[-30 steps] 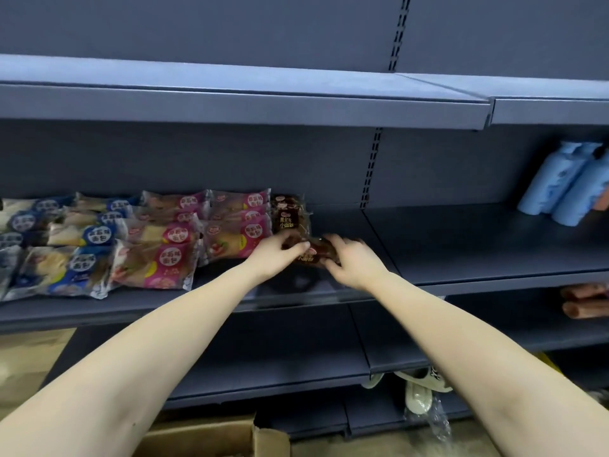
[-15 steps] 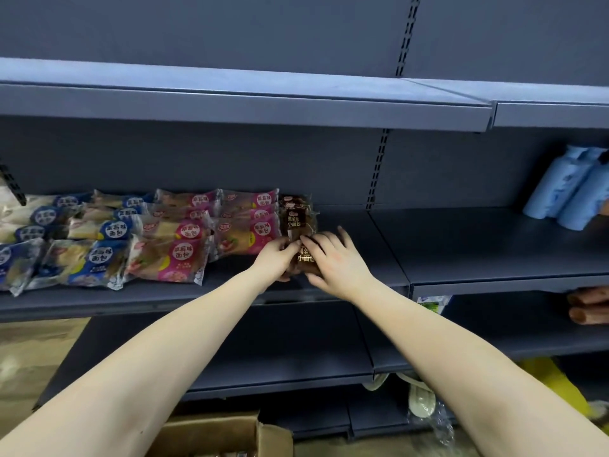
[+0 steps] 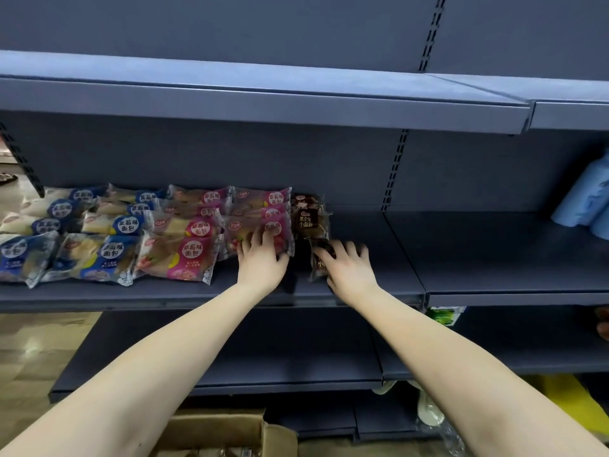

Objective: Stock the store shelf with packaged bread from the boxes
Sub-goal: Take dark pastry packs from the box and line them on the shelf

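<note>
On the middle grey shelf (image 3: 362,225) lie rows of packaged bread: blue packs (image 3: 112,255) at the left, pink packs (image 3: 191,255) in the middle, and a brown pack (image 3: 309,221) at the right end of the row. My left hand (image 3: 263,258) lies flat, fingers spread, on the front pink pack (image 3: 283,240) of the rightmost pink column. My right hand (image 3: 349,267) covers and grips another brown pack (image 3: 319,258), which lies on the shelf just in front of the first brown one. My fingers hide most of it.
An open cardboard box (image 3: 224,430) stands on the floor below my arms. Blue bottles (image 3: 590,199) lie at the far right of the same shelf level. The upper shelf (image 3: 263,107) overhangs the row. Lower shelves (image 3: 296,374) run beneath, with a green price label (image 3: 443,316).
My left hand has let go of the brown pack and moved left onto the pink pack. My right hand has set the brown pack down on the shelf and stays on it.
</note>
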Demonstrator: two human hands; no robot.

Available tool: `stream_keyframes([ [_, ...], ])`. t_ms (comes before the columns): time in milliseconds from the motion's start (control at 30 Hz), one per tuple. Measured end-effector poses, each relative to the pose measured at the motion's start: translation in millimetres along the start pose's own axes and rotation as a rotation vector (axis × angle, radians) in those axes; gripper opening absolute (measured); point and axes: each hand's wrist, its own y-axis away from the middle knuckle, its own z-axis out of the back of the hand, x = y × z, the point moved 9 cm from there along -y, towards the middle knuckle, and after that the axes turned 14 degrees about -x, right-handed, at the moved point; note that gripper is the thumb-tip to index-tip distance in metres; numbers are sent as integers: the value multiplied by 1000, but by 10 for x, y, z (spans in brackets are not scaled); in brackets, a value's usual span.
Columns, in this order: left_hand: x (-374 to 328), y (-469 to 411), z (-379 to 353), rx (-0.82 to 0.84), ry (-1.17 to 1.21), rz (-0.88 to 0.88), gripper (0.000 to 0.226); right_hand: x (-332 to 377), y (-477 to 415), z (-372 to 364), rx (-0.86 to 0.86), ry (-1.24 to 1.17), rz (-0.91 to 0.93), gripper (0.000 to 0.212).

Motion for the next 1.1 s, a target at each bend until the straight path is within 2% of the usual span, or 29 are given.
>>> stream_keyframes([
  [133, 81, -40, -88, 8, -60, -4, 66, -10, -83, -159, 60, -83, -37, 73],
  [333, 101, -103, -274, 52, -176, -99, 71, -53, -224, -339, 78, -144, -52, 67],
  [500, 260, -135, -440, 89, -129, 23, 73, -104, -336, -500, 95, -117, -37, 70],
  [833, 371, -44, -485, 37, -136, 5, 66, -31, -561, -756, 133, -221, -57, 63],
  [1100, 362, -45, -516, 43, -143, -1, 66, 78, -571, -806, 209, -259, -122, 77],
])
